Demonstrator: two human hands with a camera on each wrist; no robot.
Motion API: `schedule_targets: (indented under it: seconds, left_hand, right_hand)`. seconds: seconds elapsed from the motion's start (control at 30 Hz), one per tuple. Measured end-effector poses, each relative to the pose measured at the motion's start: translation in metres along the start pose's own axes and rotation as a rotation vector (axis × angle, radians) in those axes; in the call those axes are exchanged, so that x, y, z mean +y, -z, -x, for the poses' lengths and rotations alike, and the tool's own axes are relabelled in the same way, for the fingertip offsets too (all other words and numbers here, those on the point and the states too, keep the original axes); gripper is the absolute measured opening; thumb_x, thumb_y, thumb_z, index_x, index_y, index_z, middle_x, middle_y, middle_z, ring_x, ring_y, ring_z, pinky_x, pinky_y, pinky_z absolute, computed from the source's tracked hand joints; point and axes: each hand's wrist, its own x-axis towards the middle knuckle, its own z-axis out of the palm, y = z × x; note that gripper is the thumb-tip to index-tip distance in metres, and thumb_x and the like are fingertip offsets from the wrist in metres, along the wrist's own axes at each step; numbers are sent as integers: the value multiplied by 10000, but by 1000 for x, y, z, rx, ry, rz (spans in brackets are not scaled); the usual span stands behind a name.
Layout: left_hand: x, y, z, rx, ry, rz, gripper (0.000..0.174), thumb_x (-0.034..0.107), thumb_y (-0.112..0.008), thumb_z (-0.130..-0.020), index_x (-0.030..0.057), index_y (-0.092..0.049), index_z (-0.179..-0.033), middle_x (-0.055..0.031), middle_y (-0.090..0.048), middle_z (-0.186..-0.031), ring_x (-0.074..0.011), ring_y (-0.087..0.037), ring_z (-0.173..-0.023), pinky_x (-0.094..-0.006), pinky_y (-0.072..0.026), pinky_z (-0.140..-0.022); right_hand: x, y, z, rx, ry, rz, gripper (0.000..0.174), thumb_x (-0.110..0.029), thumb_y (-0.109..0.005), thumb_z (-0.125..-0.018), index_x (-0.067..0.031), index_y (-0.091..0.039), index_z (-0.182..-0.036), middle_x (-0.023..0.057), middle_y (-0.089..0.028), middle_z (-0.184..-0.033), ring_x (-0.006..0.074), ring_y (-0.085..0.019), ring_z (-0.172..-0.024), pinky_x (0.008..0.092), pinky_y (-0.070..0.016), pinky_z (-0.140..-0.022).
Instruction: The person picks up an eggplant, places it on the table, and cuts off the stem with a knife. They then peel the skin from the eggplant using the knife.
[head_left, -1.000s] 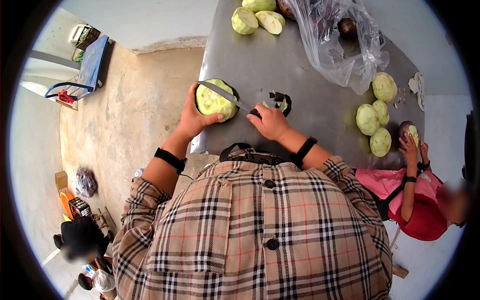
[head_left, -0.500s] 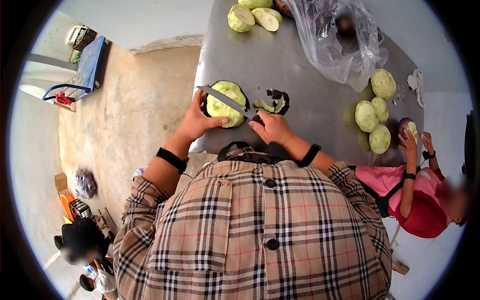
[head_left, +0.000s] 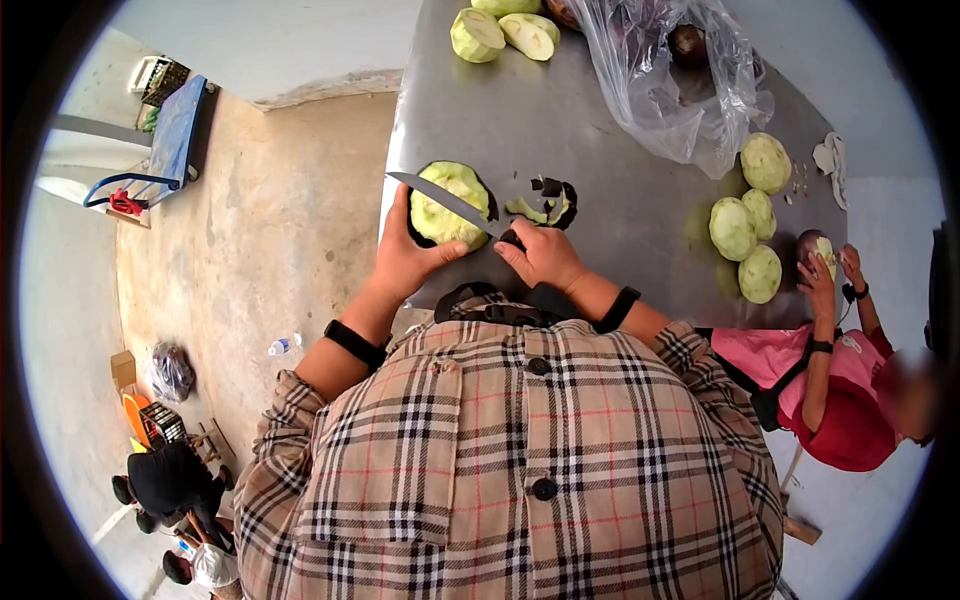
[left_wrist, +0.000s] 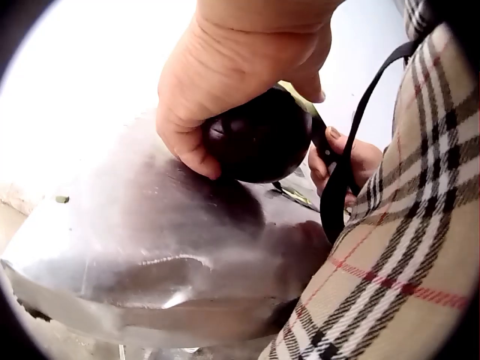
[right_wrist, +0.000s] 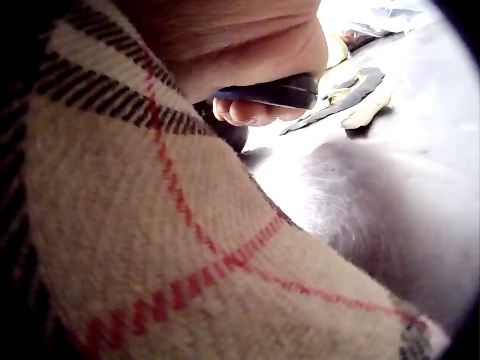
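My left hand [head_left: 408, 258] grips a round, partly peeled eggplant [head_left: 440, 224] at the table's left edge, fingers round its far left side and thumb at its near side. Pale green flesh shows on top; dark purple skin [left_wrist: 262, 146] covers its side in the left wrist view. A knife [head_left: 440, 194] lies slantwise across the eggplant's top in the head view, tip toward the upper left. My right hand [head_left: 545, 255] grips its dark handle [right_wrist: 281, 91]. Just right of the eggplant are curled dark peels [head_left: 568, 205].
Peeled eggplants [head_left: 733, 228] sit on the metal table [head_left: 620, 250] at right, with more pieces [head_left: 477, 35] at the back. A clear plastic bag [head_left: 640, 95] holds dark eggplants. Another person's hand [head_left: 818, 285] works on an eggplant at far right. A blue cart [head_left: 180, 125] stands at left.
The eggplant has shifted slightly to the right and my left thumb sits farther along its near side. The knife stays across the top. The view has shifted slightly.
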Motion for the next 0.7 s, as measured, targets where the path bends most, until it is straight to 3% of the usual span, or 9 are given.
schedule_targets:
  seconds: [0.03,0.13,0.57,0.7]
  left_hand:
    - [1,-2,1,43,-21,-107,1159,307,-907,-525,-26,-231,-1406,-179,-466,-1289,-283,-464,-1199,-353,-387,-996]
    - [-3,-3,0,95,3,-272,1171,315,-912,-508,-27,-236,-1400,-181,-474,-1279,-291,-472,-1191,-348,-391,-993]
    - [8,5,-3,31,31,-160,1049,312,-882,-560,-17,-294,-1364,-163,-532,-1227,-259,-518,-1143,-344,-411,-963]
    - [2,7,-2,40,14,-157,1063,310,-879,-565,-6,-277,-1383,-168,-522,-1244,-259,-508,-1159,-345,-403,-977]
  right_hand:
    - [-2,0,0,-5,-10,3,377,-416,-587,-866,-51,-506,-819,171,-597,-661,396,-594,-632,469,-468,-552]
    - [-1,-1,0,-4,-15,8,375,-411,-589,-866,-49,-506,-814,173,-597,-661,396,-594,-632,469,-468,-553]
    - [1,-2,-4,39,53,20,356,-386,-600,-861,-52,-513,-777,158,-597,-648,385,-593,-612,452,-467,-532]
    - [11,-3,-2,32,-10,40,362,-391,-591,-864,-45,-515,-793,165,-596,-641,388,-593,-615,458,-468,-536]
